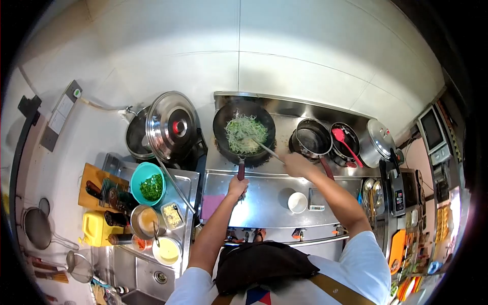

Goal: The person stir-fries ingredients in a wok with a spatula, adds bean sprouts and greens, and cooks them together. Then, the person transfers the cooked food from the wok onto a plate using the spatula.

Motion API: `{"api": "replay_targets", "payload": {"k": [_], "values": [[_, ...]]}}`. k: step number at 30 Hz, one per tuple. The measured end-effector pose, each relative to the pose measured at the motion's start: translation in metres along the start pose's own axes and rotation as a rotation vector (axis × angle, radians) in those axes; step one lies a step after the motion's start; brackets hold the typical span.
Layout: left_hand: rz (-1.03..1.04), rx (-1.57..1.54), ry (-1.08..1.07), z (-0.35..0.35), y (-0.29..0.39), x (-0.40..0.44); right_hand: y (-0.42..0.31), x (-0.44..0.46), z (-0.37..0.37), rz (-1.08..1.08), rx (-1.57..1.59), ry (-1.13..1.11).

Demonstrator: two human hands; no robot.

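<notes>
Left hand: wrapped around the handle (241,172) of the wok (249,105), at the end nearest the body; the left hand (237,188) is probably steadying the wok while keeping clear of the hot bowl.
Right hand: the right hand (297,165) is closed on a long metal utensil (271,154), which slants into the wok; the length seems to spare the fingers the heat. Its head is buried, so its shape cannot be told.
Strands: the green and pale strands (245,133) lie in the wok, just beyond both hands, heaped mid-base, where the curve likely gathers them.
Pots: a dark pot (311,136) stands just beyond and right of the right hand, its handle turned toward the body, presumably for easy reach.
Bench: on the steel bench (264,218), a white bowl (297,202) sits nearer the body than the right hand, beside a small scale (316,198), perhaps for weighing.
Greens: chopped greens (151,187) fill a teal bowl (134,179), well left of the left hand, apparently kept within reach.
</notes>
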State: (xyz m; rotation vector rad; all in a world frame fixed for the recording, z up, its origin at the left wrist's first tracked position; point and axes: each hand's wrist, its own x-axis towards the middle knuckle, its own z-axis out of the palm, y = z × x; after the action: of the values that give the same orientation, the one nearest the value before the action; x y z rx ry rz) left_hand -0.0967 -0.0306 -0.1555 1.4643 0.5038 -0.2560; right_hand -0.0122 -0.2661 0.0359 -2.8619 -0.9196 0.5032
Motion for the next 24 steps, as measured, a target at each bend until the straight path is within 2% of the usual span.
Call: {"api": "replay_targets", "payload": {"k": [2, 5, 8, 10, 11, 12, 13, 16, 19, 23, 24], "values": [[0.026, 0.003, 0.016, 0.0, -0.002, 0.003, -0.007, -0.009, -0.004, 0.03, 0.0, -0.023], [0.027, 0.008, 0.03, 0.004, -0.005, 0.001, 0.005, 0.013, 0.04, 0.122, 0.119, 0.062], [0.011, 0.072, 0.03, 0.006, -0.003, -0.001, 0.025, 0.034, 0.027, -0.043, 0.089, 0.045], [0.029, 0.089, 0.05, 0.007, -0.009, 0.001, 0.027, 0.018, -0.03, -0.014, 0.215, -0.002], [0.038, 0.097, 0.059, 0.008, -0.012, 0.004, 0.029, 0.016, -0.061, -0.029, 0.1, -0.103], [0.048, 0.098, 0.075, 0.01, -0.015, 0.005, -0.002, 0.0, -0.119, 0.095, 0.043, -0.262], [0.061, 0.1, 0.091, 0.012, -0.017, 0.007, -0.009, -0.002, -0.147, 0.096, 0.029, -0.325], [0.087, 0.088, 0.112, 0.018, -0.032, 0.017, -0.008, 0.023, -0.181, 0.117, -0.093, -0.403], [0.086, 0.098, 0.121, 0.017, -0.034, 0.019, -0.008, 0.066, -0.171, 0.065, -0.128, -0.522], [0.078, 0.125, 0.126, 0.015, -0.026, 0.013, 0.007, 0.11, -0.128, 0.024, -0.025, -0.326], [0.076, 0.117, 0.113, 0.014, -0.023, 0.012, 0.01, 0.113, -0.137, 0.036, 0.01, -0.386]]}}
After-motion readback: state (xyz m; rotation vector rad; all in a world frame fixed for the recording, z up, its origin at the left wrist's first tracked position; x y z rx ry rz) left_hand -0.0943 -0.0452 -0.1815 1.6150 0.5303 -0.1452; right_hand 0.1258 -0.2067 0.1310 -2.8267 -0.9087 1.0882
